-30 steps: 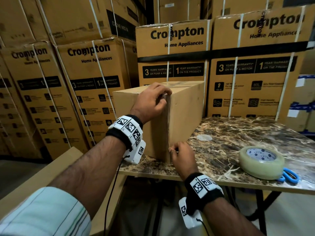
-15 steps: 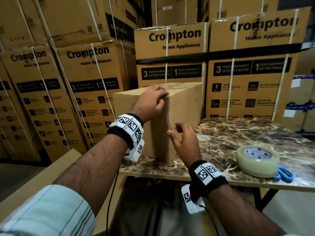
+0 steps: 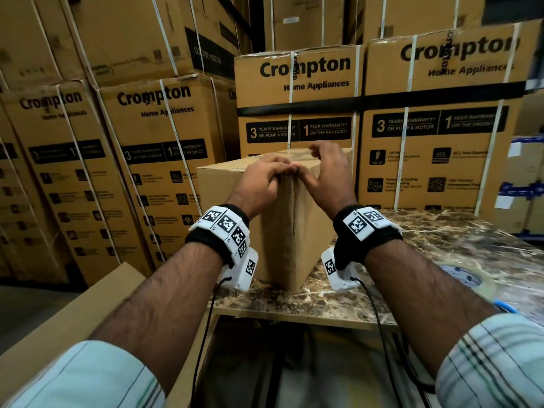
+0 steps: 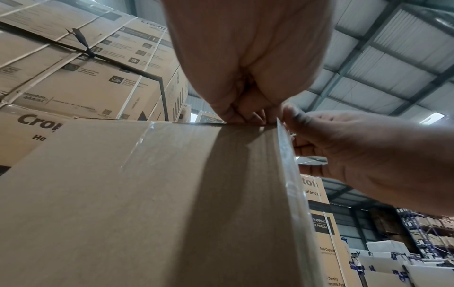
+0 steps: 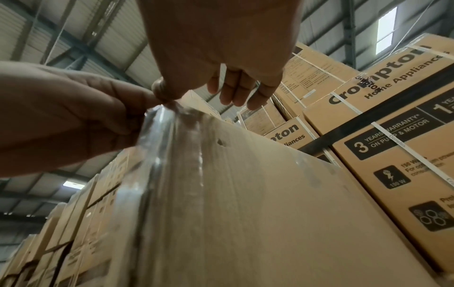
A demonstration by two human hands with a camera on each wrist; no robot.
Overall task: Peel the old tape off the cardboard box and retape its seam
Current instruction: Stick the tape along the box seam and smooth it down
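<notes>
A plain cardboard box [image 3: 282, 231] stands on the marble table [image 3: 441, 245] with one vertical corner towards me. Old clear tape [image 5: 157, 136] runs down that corner, and in the left wrist view it shows as a shiny strip [image 4: 286, 155]. My left hand [image 3: 279, 175] curls its fingers over the box's top edge right at the corner. My right hand [image 3: 298, 172] meets it there. In the right wrist view its thumb and forefinger [image 5: 167, 97] pinch the tape's top end, with the other fingers spread above the box top.
A roll of clear tape [image 3: 465, 278] and blue-handled scissors [image 3: 504, 306] lie on the table to the right, partly behind my right forearm. Strapped printed cartons [image 3: 294, 83] are stacked close behind and to the left. A flat cardboard sheet [image 3: 88, 304] leans at lower left.
My right hand has risen from the bottom of the taped corner to its top and now pinches the tape end. My left hand has stayed on the top corner.
</notes>
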